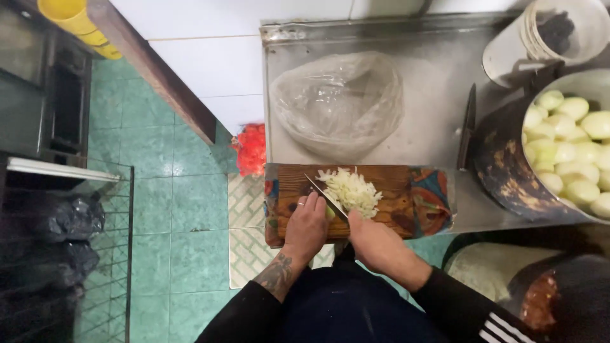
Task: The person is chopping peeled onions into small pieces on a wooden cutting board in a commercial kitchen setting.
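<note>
Two hands are busy on a wooden cutting board (381,190) that sits at the front edge of a steel tabletop (438,76). Left hand (307,223) lies knuckles up on the board, fingers curled down over a bit of pale onion (330,212) that's mostly hidden, so its grip is pressed onto that piece. Right hand (375,240) is wrapped around the handle of a knife (325,196), grip closed tight on it, though the handle itself is buried in the fist. Blade runs diagonally up and to the left, edge down between the two hands, just beside the left fingers.

Right behind the blade there's a heap of chopped onion (351,189), white and finely cut, sitting mid-board. Past the board lies a crumpled clear plastic bag (340,101). Off to the right is a big scorched pot (508,171) full of peeled whole onions (572,146), and a second knife (468,124) leans along its left side. A white bucket (540,38) stands in the far right corner. Down on the green tiled floor (165,209) next to the tabletop is a red mesh bag (251,147).
</note>
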